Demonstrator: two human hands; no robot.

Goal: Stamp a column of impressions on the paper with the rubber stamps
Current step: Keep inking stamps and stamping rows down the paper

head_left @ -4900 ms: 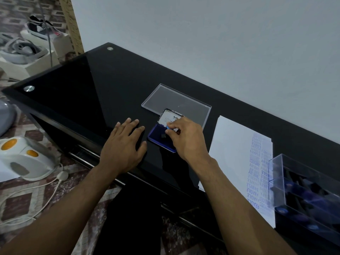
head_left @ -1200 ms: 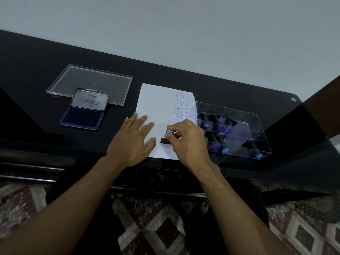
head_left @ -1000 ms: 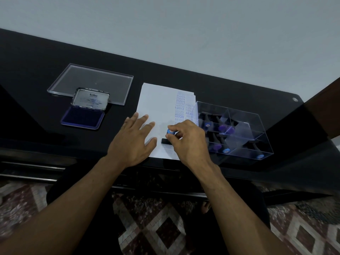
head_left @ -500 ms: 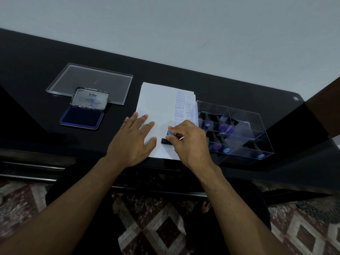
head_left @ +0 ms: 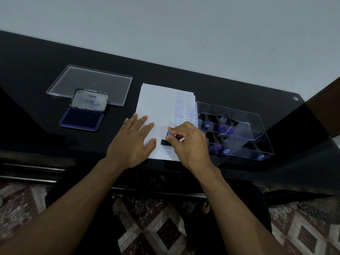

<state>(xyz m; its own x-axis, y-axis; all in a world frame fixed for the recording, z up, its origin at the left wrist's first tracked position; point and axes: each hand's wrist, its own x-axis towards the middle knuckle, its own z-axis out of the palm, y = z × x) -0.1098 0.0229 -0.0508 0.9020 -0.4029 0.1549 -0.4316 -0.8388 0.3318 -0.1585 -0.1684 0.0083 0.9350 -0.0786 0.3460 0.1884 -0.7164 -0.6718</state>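
Left hand (head_left: pixel 131 142) flat on paper (head_left: pixel 156 107), fingers spread. Right hand (head_left: pixel 189 142) pinches blue-knobbed rubber stamp (head_left: pixel 166 140), black base down on sheet's near part. Blue impressions column (head_left: pixel 179 109) beyond. Open ink pad (head_left: pixel 82 117) left; clear stamp box (head_left: pixel 233 129) right.

black glass desk (head_left: pixel 36 74), grey wall (head_left: pixel 184 24), patterned floor (head_left: pixel 147 232)

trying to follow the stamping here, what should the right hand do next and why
Probably lift the stamp straight up. The right hand pinches its blue knob with the black base down on the paper, at the near end of the printed column, while the left hand lies flat holding the sheet. A straight lift should avoid smearing.
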